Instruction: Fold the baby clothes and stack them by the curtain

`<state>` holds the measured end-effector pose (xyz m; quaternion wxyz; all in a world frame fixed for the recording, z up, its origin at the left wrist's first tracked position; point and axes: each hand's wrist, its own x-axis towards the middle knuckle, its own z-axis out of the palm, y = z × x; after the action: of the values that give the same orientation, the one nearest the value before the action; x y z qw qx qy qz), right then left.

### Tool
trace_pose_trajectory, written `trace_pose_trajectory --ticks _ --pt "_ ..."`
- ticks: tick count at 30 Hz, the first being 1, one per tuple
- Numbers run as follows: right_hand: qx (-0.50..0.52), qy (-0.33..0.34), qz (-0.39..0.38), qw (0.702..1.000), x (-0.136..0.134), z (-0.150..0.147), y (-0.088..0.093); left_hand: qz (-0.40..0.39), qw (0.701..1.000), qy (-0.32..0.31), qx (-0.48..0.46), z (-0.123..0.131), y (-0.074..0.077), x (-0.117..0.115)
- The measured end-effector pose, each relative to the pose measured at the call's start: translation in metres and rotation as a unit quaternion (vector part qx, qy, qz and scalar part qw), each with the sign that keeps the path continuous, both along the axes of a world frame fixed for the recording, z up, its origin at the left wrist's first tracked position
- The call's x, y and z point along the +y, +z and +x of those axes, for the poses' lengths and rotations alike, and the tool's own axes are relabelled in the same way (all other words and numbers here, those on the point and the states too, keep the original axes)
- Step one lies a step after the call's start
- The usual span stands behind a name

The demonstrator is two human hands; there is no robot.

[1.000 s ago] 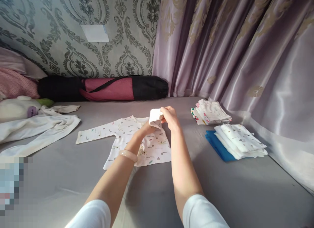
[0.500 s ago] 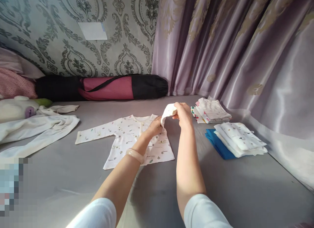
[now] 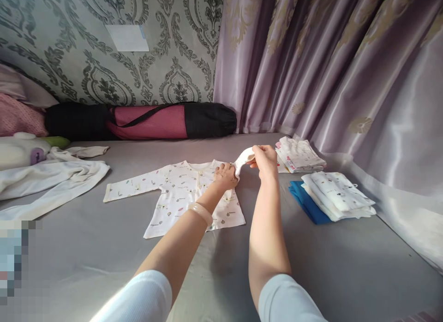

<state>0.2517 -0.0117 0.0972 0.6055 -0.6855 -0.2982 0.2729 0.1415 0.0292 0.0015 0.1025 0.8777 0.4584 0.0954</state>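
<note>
A small white printed baby shirt [image 3: 180,193] lies flat on the grey bed sheet [image 3: 104,257], its left sleeve spread out to the left. My left hand [image 3: 224,175] is closed on the shirt's right shoulder, where the right sleeve [image 3: 244,157] begins. My right hand [image 3: 265,158] grips the far end of that sleeve and holds it lifted off the sheet. A pale bangle [image 3: 201,212] sits on my left wrist.
Two stacks of folded baby clothes [image 3: 299,155] [image 3: 341,195] lie to the right, the nearer one on a blue cloth [image 3: 304,199]. White garments [image 3: 51,176] and a soft toy [image 3: 20,151] lie at left. A red-and-black roll bag [image 3: 145,121] rests against the wall; curtains [image 3: 328,68] hang at right.
Both hands moved right and lower with the sleeve. The sleeve, folded over the shirt's chest a second ago, is now drawn out to the right of the shirt.
</note>
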Motion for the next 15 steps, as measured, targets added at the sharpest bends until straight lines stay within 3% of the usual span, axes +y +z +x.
trace_pose_trajectory --ticks 6,9,13,15 --pt "-0.218 -0.014 0.002 0.976 0.004 0.003 -0.008 0.072 0.996 0.033 -0.028 0.008 -0.016 -0.011" --pt "-0.224 -0.012 -0.006 0.974 0.005 0.01 -0.011 0.074 0.996 0.016 -0.044 0.005 -0.022 -0.013" --pt "-0.184 0.011 -0.01 0.983 0.005 0.009 -0.01 -0.036 0.993 0.014 -0.109 0.0 -0.014 -0.001" --pt "-0.16 0.019 -0.001 0.987 0.006 0.001 -0.007 -0.126 0.97 0.035 -0.204 -0.008 -0.006 0.009"
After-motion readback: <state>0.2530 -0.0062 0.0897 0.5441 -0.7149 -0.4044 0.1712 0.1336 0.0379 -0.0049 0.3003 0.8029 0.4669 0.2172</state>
